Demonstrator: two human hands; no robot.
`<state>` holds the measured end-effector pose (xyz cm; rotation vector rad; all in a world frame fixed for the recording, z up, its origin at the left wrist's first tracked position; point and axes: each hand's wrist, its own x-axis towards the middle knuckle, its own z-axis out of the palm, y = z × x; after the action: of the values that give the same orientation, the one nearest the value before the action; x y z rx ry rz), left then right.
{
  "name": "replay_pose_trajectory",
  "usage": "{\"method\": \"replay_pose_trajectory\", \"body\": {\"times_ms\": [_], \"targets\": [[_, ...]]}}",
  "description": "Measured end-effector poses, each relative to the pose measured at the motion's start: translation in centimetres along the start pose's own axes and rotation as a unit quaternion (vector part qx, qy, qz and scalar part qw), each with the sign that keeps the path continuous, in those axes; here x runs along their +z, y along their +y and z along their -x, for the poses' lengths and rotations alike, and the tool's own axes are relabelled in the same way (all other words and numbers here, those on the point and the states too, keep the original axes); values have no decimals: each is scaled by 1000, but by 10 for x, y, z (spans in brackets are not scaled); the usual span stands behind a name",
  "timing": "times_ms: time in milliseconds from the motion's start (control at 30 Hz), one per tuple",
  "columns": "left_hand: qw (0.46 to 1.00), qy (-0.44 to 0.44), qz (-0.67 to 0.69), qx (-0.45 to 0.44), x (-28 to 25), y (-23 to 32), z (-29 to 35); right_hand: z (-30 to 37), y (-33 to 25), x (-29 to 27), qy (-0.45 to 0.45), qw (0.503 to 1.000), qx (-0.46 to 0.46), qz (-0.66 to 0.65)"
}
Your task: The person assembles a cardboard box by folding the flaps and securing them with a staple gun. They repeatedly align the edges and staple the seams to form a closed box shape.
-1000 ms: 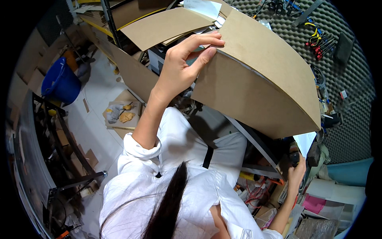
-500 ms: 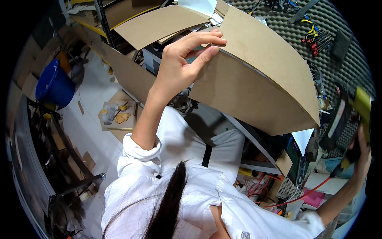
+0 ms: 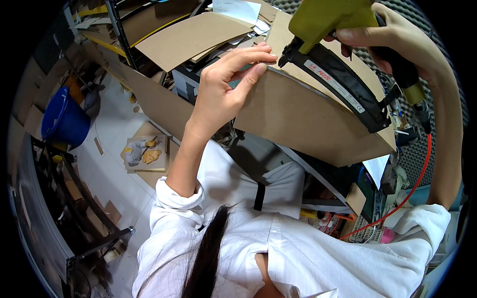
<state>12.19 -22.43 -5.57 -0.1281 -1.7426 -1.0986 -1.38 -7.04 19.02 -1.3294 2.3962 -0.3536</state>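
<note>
My left hand [image 3: 223,84] pinches the corner edge where two brown fibreboard panels meet, thumb on the near side and fingers over the top. The near panel [image 3: 303,124] stands tilted, facing me; the other panel [image 3: 279,31] spreads away behind it. Wrapped round the grip of an olive-green and black pneumatic nail gun [image 3: 330,17] is my right hand [image 3: 397,37]. The gun's nose sits at the panels' edge, close to my left fingertips; whether it touches the wood I cannot tell. Its long black magazine slants down to the right along the edge.
A red air hose [image 3: 425,166] runs from the gun past my right forearm. More loose boards [image 3: 198,37] lie at the back left. A blue bucket [image 3: 64,121] and a board with crumpled rags [image 3: 146,161] are on the floor at left, near a black metal frame [image 3: 97,196].
My right hand has brought the nail gun from the far right up and leftward to the panels' edge. My left hand keeps its pinch, its place almost the same.
</note>
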Motion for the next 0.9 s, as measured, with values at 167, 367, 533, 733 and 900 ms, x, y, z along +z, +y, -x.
{"method": "replay_pose_trajectory", "body": {"times_ms": [167,367,533,733,900], "targets": [[1000,-11,12,17,10,-5,-5,6,-30,6,-6,996,90,-14],[1000,-8,7,16,9,-3,-4,4,-28,6,-6,997,74,-10],[1000,-6,4,12,8,-3,-3,3,-30,6,-7,997,68,-22],[1000,-5,7,17,9,-5,-4,0,-31,4,-1,996,91,-10],[1000,-6,0,13,9,-3,-4,-2,-26,0,-30,997,69,-32]]}}
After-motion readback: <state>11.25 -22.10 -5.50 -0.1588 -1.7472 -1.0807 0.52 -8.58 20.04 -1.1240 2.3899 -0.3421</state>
